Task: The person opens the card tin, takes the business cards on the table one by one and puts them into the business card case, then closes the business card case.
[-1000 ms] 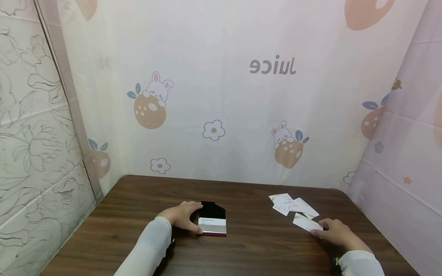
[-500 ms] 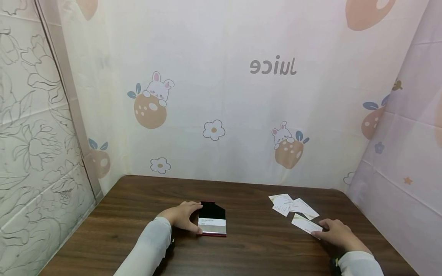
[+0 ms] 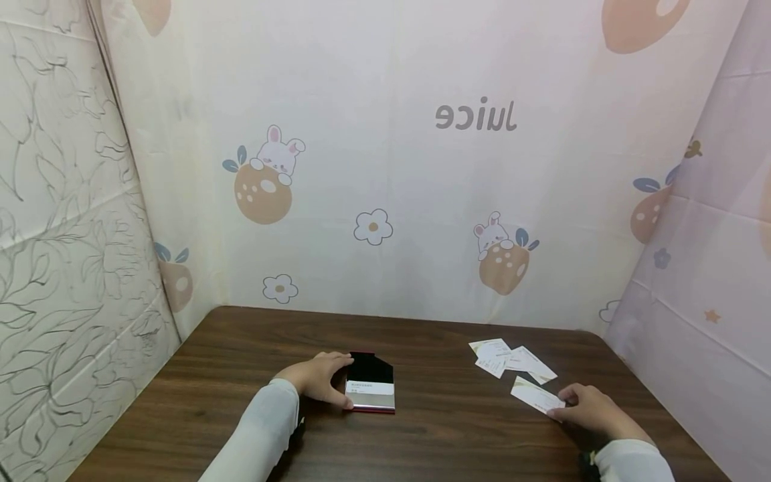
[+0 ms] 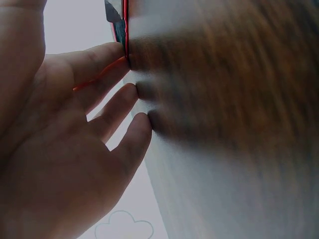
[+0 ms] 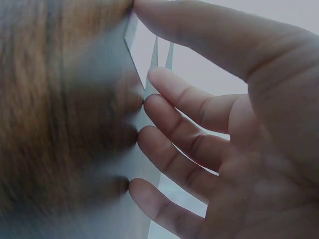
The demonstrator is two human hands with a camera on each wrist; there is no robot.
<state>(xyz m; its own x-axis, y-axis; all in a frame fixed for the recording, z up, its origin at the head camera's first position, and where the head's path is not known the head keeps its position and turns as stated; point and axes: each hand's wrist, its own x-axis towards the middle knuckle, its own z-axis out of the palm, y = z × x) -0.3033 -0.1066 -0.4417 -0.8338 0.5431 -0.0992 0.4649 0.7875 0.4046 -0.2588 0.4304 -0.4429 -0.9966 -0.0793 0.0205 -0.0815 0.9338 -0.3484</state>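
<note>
A business card case lies on the table with its black flap open; its silver lower part holds a white card. My left hand grips the case's left side, thumb at the near corner and fingers at the far one. The case's red edge shows by the fingertips in the left wrist view. At the right, my right hand pinches the right end of a white business card between thumb and index finger. In the right wrist view the card is partly seen, with the other fingertips touching the table.
Several more white business cards lie overlapping just beyond the right hand. The dark wooden tabletop stretches between the hands. A printed curtain hangs behind the table's far edge, with further curtains at both sides.
The card under my right hand has shifted slightly left, then back right and nearer, and now lies apart from the other cards. My left hand and the case have stayed put.
</note>
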